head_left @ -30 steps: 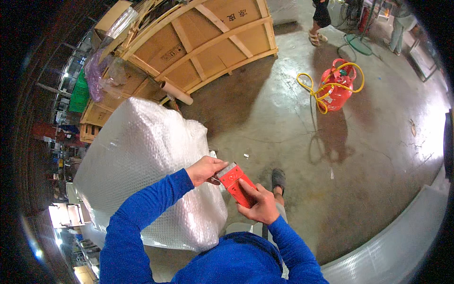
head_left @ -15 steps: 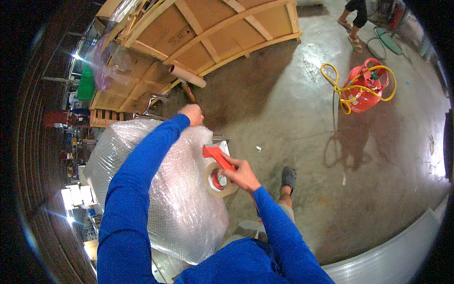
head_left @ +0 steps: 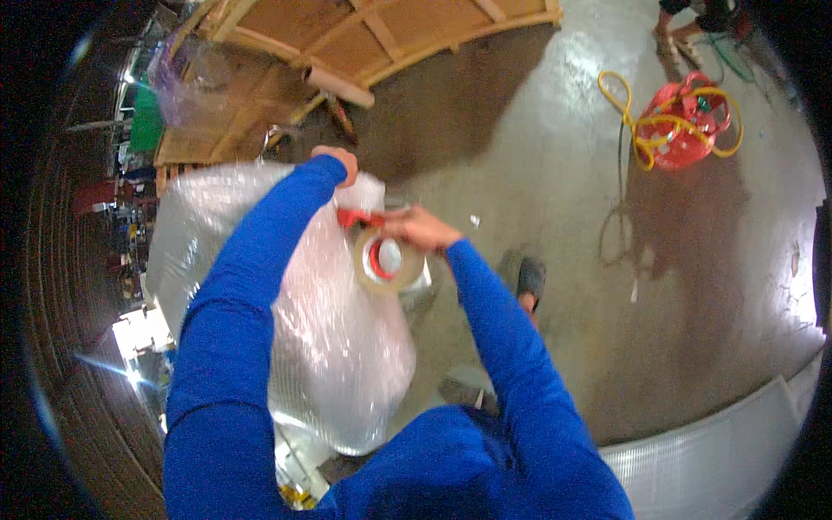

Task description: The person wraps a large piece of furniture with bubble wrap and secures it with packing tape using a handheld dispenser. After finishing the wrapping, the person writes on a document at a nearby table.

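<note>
The right hand [head_left: 423,229] is clamping around a red tape dispenser [head_left: 354,217], a hard, narrow body whose far end is lying over the upper right part of a bubble-wrapped bundle [head_left: 342,334]. A broad, glossy tape roll [head_left: 406,281], ring-shaped with a red inner band, is sitting just below the dispenser. The left hand [head_left: 338,165] is bending in at the bundle's far edge, its fingers mostly hidden; whether they are gripping the film cannot be told. The bundle is bulging in soft, rounded folds, its dimpled plastic shining.

Beyond that edge, a cardboard tube [head_left: 340,88] is lying near a wooden crate [head_left: 394,36] with straight slats framing brown panels. To the right, smooth concrete floor [head_left: 537,208] is stretching between the bundle and a rounded red cylinder [head_left: 680,139] looped with yellow hose [head_left: 617,95], leaving wide room beside the right arm. A ribbed translucent sheet [head_left: 711,455] is curving along the lower right.
</note>
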Demonstrator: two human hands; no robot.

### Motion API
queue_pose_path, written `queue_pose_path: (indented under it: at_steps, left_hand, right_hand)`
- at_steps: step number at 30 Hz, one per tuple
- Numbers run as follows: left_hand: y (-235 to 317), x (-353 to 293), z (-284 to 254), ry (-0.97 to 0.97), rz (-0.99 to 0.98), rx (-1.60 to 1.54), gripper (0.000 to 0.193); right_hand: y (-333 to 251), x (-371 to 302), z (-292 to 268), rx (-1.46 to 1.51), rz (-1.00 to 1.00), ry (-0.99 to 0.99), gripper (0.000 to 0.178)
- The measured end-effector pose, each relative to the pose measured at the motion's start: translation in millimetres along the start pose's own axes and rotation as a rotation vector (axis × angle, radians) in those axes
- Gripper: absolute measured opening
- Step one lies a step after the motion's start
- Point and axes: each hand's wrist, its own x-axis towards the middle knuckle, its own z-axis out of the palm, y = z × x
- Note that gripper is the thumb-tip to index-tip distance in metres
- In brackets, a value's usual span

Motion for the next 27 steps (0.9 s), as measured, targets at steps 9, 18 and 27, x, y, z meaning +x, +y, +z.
queue_pose_path:
  at_steps: [9, 18, 27]
  left_hand:
    - [94.8, -143.0, 101.8, 0.090, 0.368, 0.439, 0.066]
    - [211.0, -317.6, 227.3, -0.019, 0.767, 0.345, 0.062]
    - [224.8, -352.1, 237.2, 0.015, 0.857, 0.288, 0.056]
  right_hand:
    - [83.6, -153.1, 73.4, 0.147, -0.152, -0.368, 0.074]
    - [90.4, -258.8, 142.6, -0.260, 0.270, -0.501, 0.070]
    - [61.1, -277.2, 162.2, -0.656, 0.226, -0.534, 0.055]
